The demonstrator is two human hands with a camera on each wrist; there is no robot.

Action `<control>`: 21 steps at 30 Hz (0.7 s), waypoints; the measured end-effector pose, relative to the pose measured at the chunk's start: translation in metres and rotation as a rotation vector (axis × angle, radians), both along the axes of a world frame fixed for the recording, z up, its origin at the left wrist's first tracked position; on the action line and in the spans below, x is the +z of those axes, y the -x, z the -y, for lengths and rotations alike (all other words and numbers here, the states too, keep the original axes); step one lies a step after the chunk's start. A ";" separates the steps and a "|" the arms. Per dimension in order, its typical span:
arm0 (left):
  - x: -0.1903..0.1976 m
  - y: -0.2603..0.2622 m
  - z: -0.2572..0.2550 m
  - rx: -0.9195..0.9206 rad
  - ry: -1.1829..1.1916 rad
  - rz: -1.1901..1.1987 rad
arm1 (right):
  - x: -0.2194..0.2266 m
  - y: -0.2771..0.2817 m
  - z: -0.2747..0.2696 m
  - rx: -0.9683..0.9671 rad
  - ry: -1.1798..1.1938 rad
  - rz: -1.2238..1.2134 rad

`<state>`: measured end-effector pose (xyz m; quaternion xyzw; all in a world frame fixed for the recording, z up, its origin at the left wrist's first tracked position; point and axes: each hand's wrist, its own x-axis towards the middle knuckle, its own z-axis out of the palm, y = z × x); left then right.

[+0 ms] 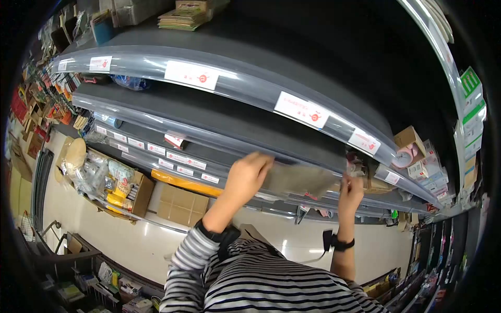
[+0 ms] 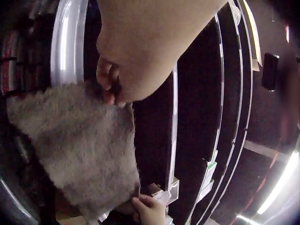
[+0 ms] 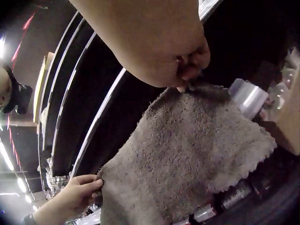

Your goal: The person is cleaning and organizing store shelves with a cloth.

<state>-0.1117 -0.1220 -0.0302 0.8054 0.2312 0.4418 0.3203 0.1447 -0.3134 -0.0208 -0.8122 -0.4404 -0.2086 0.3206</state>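
Observation:
A grey-brown fuzzy cloth (image 1: 301, 179) hangs spread between my two hands in front of the shelves. My left hand (image 1: 249, 171) pinches one upper corner, and my right hand (image 1: 352, 194) pinches the other. In the left wrist view the cloth (image 2: 89, 145) drops from my left fingers, with my right hand (image 2: 151, 210) at its far corner. From the right wrist the cloth (image 3: 187, 150) shows a rough pile and a wavy edge; my left hand (image 3: 77, 194) grips it at the lower left.
Dark shelves with clear label strips (image 1: 245, 83) run across in front of me. A stack of packets (image 1: 182, 18) lies on the top shelf. Small boxes (image 1: 430, 169) stand at the right end. Below left are a filled carton (image 1: 141, 195) and a closed cardboard box (image 1: 182, 205).

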 end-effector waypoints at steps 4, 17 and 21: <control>0.020 -0.035 -0.023 0.307 -0.208 -0.088 | -0.010 -0.003 -0.067 0.055 -0.226 -0.136; -0.049 0.005 -0.079 0.161 -0.413 -0.226 | -0.049 0.115 -0.149 0.270 0.303 0.314; -0.045 0.081 -0.139 0.412 -0.407 -0.302 | -0.047 0.183 -0.221 0.448 0.441 0.222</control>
